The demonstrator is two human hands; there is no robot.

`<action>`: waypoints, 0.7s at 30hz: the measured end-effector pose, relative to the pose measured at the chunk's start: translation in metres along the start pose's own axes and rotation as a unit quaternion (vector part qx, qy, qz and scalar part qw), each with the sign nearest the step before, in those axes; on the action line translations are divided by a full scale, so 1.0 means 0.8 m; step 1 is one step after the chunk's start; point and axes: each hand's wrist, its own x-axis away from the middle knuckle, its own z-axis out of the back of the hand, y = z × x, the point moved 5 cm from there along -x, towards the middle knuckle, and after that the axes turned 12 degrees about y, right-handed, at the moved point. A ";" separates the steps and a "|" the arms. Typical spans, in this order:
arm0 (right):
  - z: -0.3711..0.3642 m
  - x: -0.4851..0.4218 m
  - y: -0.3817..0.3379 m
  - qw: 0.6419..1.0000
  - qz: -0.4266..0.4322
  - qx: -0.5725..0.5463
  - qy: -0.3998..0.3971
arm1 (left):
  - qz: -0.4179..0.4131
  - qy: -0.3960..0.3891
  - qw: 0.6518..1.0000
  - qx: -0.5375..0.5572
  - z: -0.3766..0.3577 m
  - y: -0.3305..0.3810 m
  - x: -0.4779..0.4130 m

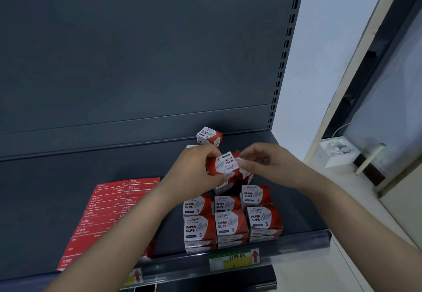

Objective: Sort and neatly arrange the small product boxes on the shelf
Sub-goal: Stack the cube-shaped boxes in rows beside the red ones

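Note:
Both hands meet above the dark shelf (68, 191), over the right-hand pile. My left hand (196, 170) grips a red-and-white paper clip box (225, 163), which is turned upside down to me. My right hand (262, 160) pinches the same box at its right end. Under the hands sit more loose paper clip boxes, partly hidden. In front, stacked paper clip boxes (230, 223) stand in neat rows near the shelf's front edge. A single tilted paper clip box (209, 135) lies at the back. Flat red staple boxes (107, 211) lie in rows at the left.
The grey back panel (137, 51) rises behind the shelf. Price labels with red arrows (235, 258) sit on the front rail. At the right, a white wall, a door frame and a small white box (335, 152) on a ledge.

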 end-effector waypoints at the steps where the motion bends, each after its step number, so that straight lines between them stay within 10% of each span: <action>1: -0.002 0.003 -0.002 0.999 -0.016 -0.029 -0.009 | 0.007 0.006 1.000 0.010 -0.001 -0.001 0.001; 10: -0.017 -0.009 -0.009 0.976 -0.092 -0.192 0.047 | 0.080 -0.025 0.994 0.071 -0.003 -0.015 0.005; 21: -0.056 -0.026 -0.028 0.985 0.044 0.073 -0.151 | 0.087 -0.196 0.976 -0.024 -0.006 -0.071 0.034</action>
